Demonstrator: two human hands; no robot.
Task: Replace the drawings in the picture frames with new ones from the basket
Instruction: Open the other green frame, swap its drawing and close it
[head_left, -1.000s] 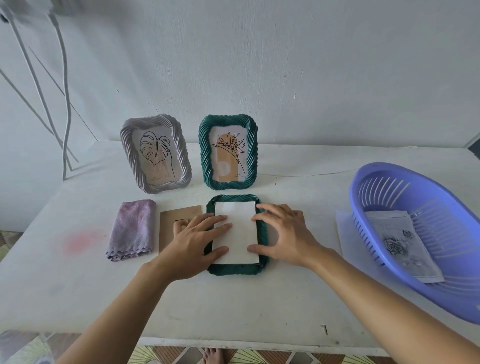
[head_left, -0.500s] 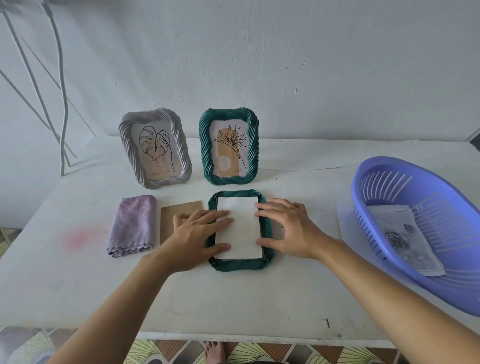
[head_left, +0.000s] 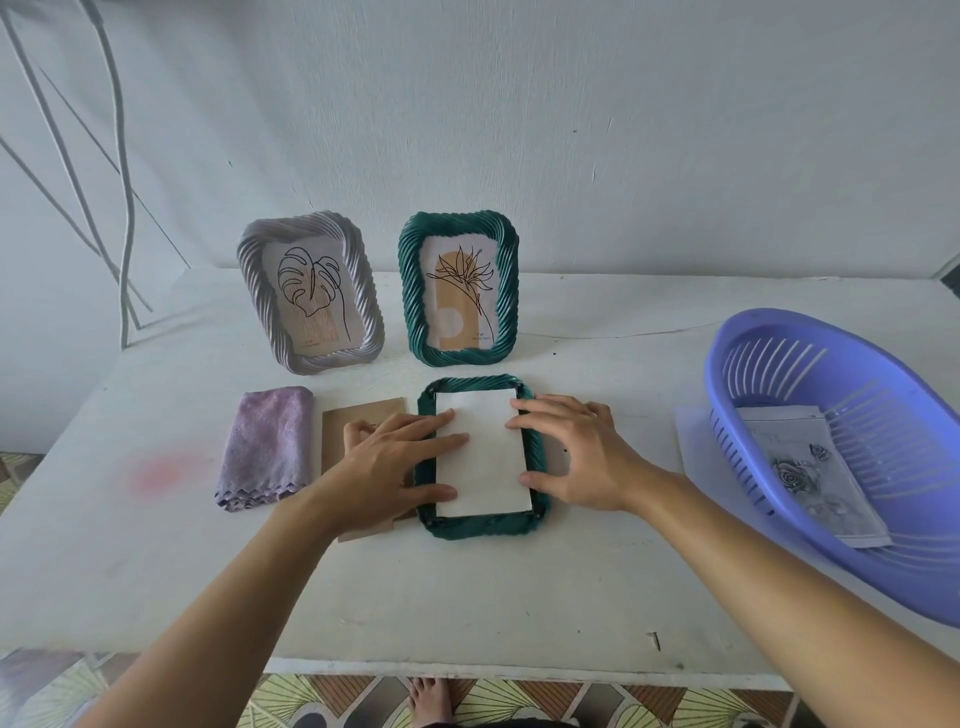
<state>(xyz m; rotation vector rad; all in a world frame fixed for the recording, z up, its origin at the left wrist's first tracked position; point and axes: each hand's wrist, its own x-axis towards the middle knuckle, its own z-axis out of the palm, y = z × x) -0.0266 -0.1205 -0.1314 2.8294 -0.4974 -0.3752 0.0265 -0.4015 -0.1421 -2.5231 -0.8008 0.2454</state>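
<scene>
Head camera view, looking down at a white table (head_left: 467, 597). Compared with half a second ago, almost nothing differs: both hands stay on the same white sheet (head_left: 483, 457), which lies blank side up inside the dark green frame (head_left: 483, 527) that rests face down at the table's middle. The left hand (head_left: 395, 462) lies flat with its fingers straight and close together, fingertips on the sheet's left part, thumb touching its lower left edge, palm over a brown backing board (head_left: 363, 410) just beside the frame. The right hand (head_left: 576, 452) is spread, its fingers only lightly bent, fingertips on the sheet's right edge and the frame's rim, thumb at the lower right edge; neither hand grips anything. Behind, a grey frame (head_left: 254, 280) and a second green frame (head_left: 410, 291) stand upright with line drawings of plants in them. A folded purple cloth (head_left: 265, 447) lies to the left. At the right, a purple plastic basket (head_left: 717, 379) holds a rose drawing (head_left: 810, 478).
</scene>
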